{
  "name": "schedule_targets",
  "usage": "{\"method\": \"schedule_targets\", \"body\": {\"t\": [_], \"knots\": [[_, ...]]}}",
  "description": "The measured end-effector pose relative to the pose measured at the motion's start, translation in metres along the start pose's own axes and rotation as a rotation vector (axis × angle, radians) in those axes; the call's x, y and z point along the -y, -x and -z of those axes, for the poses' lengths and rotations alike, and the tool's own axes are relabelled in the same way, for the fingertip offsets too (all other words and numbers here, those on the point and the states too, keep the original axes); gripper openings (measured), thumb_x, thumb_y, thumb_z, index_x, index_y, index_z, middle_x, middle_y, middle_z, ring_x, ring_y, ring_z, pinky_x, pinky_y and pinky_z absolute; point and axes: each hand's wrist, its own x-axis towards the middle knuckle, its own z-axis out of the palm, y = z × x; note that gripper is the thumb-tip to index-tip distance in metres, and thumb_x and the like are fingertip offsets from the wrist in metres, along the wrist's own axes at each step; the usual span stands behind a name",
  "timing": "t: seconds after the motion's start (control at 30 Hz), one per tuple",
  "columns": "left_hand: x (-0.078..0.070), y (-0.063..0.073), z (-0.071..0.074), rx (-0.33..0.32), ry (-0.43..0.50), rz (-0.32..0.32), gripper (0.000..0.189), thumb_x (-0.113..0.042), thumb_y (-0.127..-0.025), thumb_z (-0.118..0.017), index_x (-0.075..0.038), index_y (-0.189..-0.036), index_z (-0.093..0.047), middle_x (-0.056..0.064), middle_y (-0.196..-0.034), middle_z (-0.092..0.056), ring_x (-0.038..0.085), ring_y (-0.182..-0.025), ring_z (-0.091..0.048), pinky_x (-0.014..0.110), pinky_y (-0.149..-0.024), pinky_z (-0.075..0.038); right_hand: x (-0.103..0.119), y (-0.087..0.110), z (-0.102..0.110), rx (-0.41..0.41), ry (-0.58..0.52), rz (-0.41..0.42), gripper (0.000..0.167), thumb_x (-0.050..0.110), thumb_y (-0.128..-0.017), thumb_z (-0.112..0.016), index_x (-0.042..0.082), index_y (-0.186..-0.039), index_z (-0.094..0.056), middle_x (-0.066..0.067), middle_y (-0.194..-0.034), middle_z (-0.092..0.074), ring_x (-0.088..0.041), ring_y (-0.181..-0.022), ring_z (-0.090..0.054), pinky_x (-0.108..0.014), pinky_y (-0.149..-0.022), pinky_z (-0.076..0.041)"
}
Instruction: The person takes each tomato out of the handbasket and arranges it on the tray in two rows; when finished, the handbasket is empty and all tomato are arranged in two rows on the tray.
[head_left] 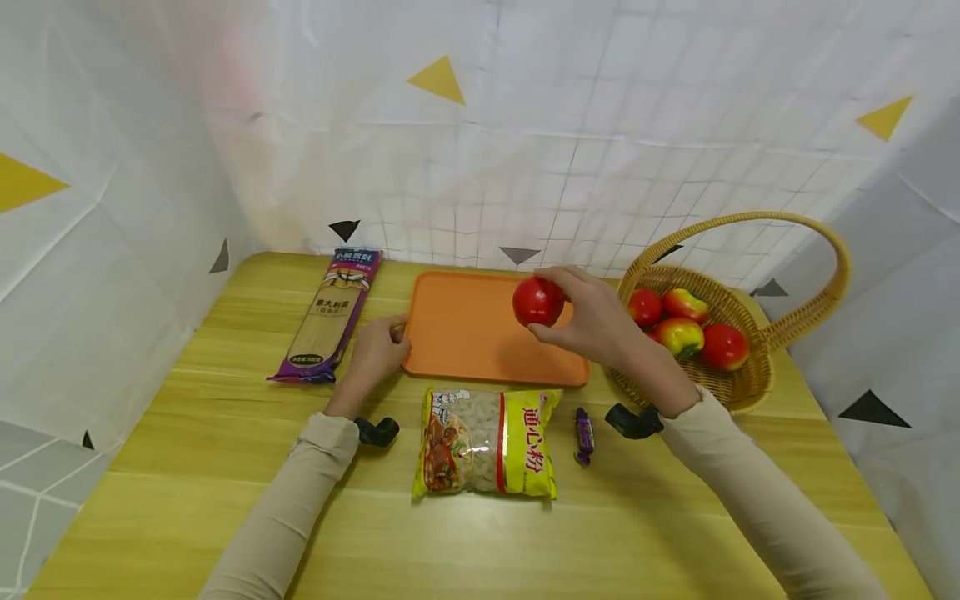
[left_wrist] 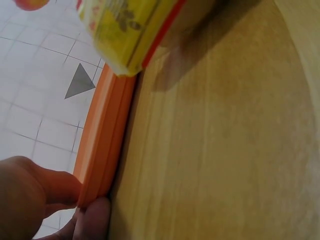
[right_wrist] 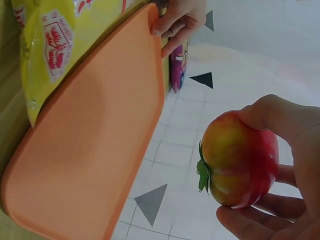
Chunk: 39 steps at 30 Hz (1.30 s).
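Note:
My right hand (head_left: 588, 312) holds a red tomato (head_left: 538, 302) between thumb and fingers, above the right part of the orange tray (head_left: 465, 325). In the right wrist view the tomato (right_wrist: 237, 160) shows a yellowish patch and a green leafy top. My left hand (head_left: 381, 350) pinches the tray's left rim; in the left wrist view its fingertips are at the orange edge (left_wrist: 102, 135). The tray lies flat on the table with nothing on it.
A yellow macaroni bag (head_left: 487, 442) lies in front of the tray, a small purple wrapped piece (head_left: 584, 436) beside it. Long pasta in a purple pack (head_left: 330, 317) lies left. At right stands a tall-handled wicker basket (head_left: 757, 383) with several red and red-yellow fruits (head_left: 724, 347).

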Motion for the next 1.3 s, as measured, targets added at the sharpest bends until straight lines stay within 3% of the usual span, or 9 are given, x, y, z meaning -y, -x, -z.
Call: {"method": "schedule_targets", "body": {"t": [0.13,0.37,0.8,1.3], "knots": [[0.001,0.0,-0.001,-0.011,-0.007,-0.005,0.051,-0.006,-0.09,-0.058,-0.006,-0.141,-0.058,0.007,-0.084,-0.064,0.018,-0.061,-0.048,0.03,-0.054,-0.034,0.002,-0.008,-0.002,0.026,0.003,-0.02,0.069,0.028,-0.079,-0.084,0.004,-0.137,-0.056,-0.012,-0.131,-0.058,-0.028,-0.104,-0.061,-0.045,-0.084,-0.054],[0.001,0.002,-0.001,0.009,0.026,-0.014,0.053,-0.004,-0.091,-0.054,-0.006,-0.144,-0.055,0.006,-0.07,-0.056,0.014,-0.05,-0.029,0.029,-0.048,-0.026,0.003,-0.022,-0.005,0.065,0.024,-0.049,0.07,0.031,-0.078,-0.084,0.007,-0.138,-0.056,-0.011,-0.131,-0.058,-0.028,-0.107,-0.059,-0.046,-0.086,-0.054],[-0.001,0.003,0.0,0.006,0.029,0.007,0.052,-0.007,-0.093,-0.057,-0.009,-0.145,-0.055,0.007,-0.075,-0.06,0.014,-0.051,-0.034,0.029,-0.049,-0.028,0.008,-0.046,-0.017,0.113,0.005,-0.035,0.075,0.032,-0.081,-0.082,0.008,-0.145,-0.051,-0.011,-0.137,-0.056,-0.028,-0.115,-0.057,-0.046,-0.09,-0.052],[-0.001,0.003,-0.002,-0.012,0.013,0.006,0.051,-0.006,-0.092,-0.058,-0.008,-0.143,-0.057,0.007,-0.077,-0.06,0.016,-0.054,-0.038,0.029,-0.051,-0.029,0.009,-0.071,-0.035,0.141,-0.015,-0.035,0.069,0.029,-0.082,-0.081,0.002,-0.139,-0.053,-0.013,-0.134,-0.057,-0.028,-0.113,-0.057,-0.043,-0.088,-0.053]]}}
